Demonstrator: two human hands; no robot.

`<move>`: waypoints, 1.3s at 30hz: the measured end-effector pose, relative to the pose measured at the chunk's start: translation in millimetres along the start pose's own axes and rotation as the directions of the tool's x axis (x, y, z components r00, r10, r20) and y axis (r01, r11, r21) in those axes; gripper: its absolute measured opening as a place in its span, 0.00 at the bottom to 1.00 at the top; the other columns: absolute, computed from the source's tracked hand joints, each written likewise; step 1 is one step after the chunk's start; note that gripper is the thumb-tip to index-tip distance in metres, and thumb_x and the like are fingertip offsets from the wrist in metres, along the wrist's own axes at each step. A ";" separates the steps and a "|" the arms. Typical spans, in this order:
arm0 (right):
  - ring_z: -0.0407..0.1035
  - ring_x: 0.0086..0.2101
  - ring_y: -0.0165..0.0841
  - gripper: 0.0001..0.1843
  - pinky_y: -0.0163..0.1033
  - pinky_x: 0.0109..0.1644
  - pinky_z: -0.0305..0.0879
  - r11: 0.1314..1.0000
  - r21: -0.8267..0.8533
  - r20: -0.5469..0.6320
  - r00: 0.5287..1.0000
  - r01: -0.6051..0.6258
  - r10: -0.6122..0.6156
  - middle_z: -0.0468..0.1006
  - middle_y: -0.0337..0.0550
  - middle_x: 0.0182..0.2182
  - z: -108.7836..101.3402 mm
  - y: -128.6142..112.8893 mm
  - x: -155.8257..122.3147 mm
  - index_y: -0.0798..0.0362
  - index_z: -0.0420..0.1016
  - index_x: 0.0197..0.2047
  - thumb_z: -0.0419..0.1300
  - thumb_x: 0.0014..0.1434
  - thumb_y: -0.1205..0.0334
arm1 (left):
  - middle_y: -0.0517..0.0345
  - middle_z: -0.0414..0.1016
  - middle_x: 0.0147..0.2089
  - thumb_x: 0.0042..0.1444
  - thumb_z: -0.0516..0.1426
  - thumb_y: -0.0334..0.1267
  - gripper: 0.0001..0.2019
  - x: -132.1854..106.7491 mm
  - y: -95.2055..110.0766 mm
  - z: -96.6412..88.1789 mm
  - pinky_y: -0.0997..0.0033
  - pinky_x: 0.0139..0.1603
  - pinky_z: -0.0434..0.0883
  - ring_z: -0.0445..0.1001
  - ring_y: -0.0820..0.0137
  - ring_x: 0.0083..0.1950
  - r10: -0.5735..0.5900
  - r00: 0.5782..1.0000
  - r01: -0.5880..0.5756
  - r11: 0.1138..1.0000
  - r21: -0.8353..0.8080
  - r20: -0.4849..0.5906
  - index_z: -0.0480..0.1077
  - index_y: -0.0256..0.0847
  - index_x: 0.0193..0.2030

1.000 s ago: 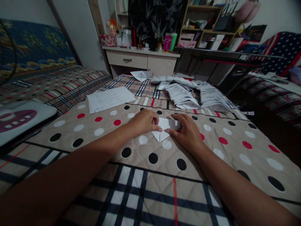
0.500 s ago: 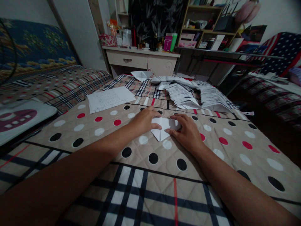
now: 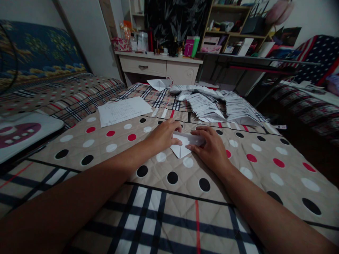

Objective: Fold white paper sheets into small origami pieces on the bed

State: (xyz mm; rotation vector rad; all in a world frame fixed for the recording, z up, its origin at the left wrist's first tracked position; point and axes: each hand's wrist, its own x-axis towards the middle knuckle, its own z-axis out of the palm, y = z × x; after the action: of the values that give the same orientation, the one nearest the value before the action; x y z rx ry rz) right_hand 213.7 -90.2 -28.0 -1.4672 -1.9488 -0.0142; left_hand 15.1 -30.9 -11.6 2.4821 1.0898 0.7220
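A small folded sheet of white paper, pointed toward me, lies on the patterned bedspread. My left hand grips its left side, with the thumb on top and the fingers along the far edge. At the right side, my right hand holds the paper between thumb and curled fingers. The far edge of the paper stands slightly raised between the hands. Part of the folded sheet is hidden under the fingers.
Flat sheets of paper with writing lie at the left. Stacks of folded white paper sit beyond my hands, along with a single folded piece. A white board with a pink print is at far left. A drawer cabinet stands behind.
The far edge of the folded paper has lifted a little near my right hand. Both hands stay in almost the same place.
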 end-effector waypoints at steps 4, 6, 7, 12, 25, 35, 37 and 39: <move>0.69 0.43 0.44 0.18 0.48 0.45 0.65 1.000 -0.014 0.000 1.000 -0.025 0.025 0.75 0.49 0.42 -2.4 -3.8 1.0 0.53 0.77 0.42 0.70 0.47 0.59 | 0.59 0.68 0.40 0.43 0.68 0.34 0.16 0.4 -0.8 0.3 0.70 0.38 0.66 0.67 0.73 0.34 -0.002 1.000 0.002 1.000 0.012 0.011 0.69 0.39 0.38; 0.69 0.39 0.42 0.14 0.46 0.42 0.64 0.999 -0.022 0.028 0.998 -0.048 0.048 0.75 0.47 0.38 -3.7 -5.7 1.2 0.52 0.77 0.40 0.69 0.48 0.59 | 0.58 0.68 0.41 0.44 0.68 0.36 0.16 0.2 0.6 -0.5 0.69 0.38 0.66 0.68 0.71 0.35 -0.004 1.000 0.003 1.000 0.028 0.019 0.69 0.39 0.38; 0.69 0.38 0.41 0.12 0.45 0.40 0.64 0.998 -0.022 0.043 0.998 -0.054 0.055 0.76 0.46 0.36 -4.3 -6.5 1.2 0.52 0.77 0.38 0.68 0.49 0.60 | 0.58 0.69 0.41 0.44 0.68 0.37 0.16 0.0 1.9 -1.4 0.69 0.38 0.66 0.69 0.70 0.37 -0.007 1.000 0.006 0.999 0.046 0.022 0.69 0.40 0.38; 0.69 0.34 0.37 0.06 0.40 0.36 0.62 0.997 0.044 0.080 0.995 -0.062 0.058 0.76 0.43 0.34 -4.3 -7.4 -0.2 0.51 0.74 0.34 0.65 0.51 0.61 | 0.54 0.70 0.48 0.41 0.68 0.52 0.26 -1.8 7.1 -11.0 0.66 0.41 0.65 0.71 0.61 0.45 -0.139 0.990 0.137 0.955 0.262 -0.012 0.69 0.43 0.45; 0.71 0.33 0.38 0.24 0.42 0.35 0.65 0.949 0.141 0.088 0.958 -0.283 0.272 0.79 0.44 0.37 -4.4 -5.3 0.7 0.51 0.74 0.46 0.69 0.44 0.57 | 0.58 0.76 0.34 0.39 0.68 0.42 0.15 5.9 -25.8 -20.9 0.70 0.37 0.65 0.72 0.68 0.35 -0.184 0.979 0.199 0.959 -0.202 0.092 0.76 0.39 0.35; 0.66 0.23 0.31 0.14 0.36 0.25 0.63 0.869 0.357 -0.120 0.906 -0.342 0.406 0.76 0.37 0.24 -12.2 -12.0 -1.4 0.53 0.76 0.34 0.69 0.42 0.60 | 0.57 0.73 0.30 0.40 0.69 0.48 0.21 4.4 -25.7 -45.0 0.77 0.25 0.62 0.69 0.76 0.27 -0.180 0.909 0.403 0.604 -0.687 0.376 0.73 0.35 0.34; 0.67 0.24 0.32 0.11 0.36 0.27 0.64 0.879 0.373 -0.195 0.901 -0.297 0.387 0.76 0.37 0.26 -12.8 -13.1 -3.7 0.52 0.76 0.34 0.68 0.44 0.61 | 0.59 0.71 0.27 0.40 0.68 0.53 0.23 5.7 -26.0 -49.0 0.78 0.22 0.59 0.66 0.79 0.24 -0.256 0.899 0.437 0.568 -0.697 0.355 0.72 0.35 0.34; 0.67 0.24 0.31 0.08 0.36 0.27 0.64 0.886 0.394 -0.247 0.900 -0.246 0.360 0.75 0.36 0.25 -12.2 -12.8 -6.4 0.52 0.74 0.32 0.67 0.47 0.61 | 0.62 0.68 0.25 0.39 0.68 0.56 0.26 7.2 -24.6 -50.4 0.80 0.19 0.55 0.63 0.81 0.21 -0.357 0.875 0.474 0.500 -0.725 0.325 0.70 0.35 0.33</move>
State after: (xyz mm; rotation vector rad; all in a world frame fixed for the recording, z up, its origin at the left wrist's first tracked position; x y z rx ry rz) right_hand 209.8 -105.1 -17.2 -1.4130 -1.3628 0.2227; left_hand -23.8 -4.5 19.9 1.3944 0.9646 0.6660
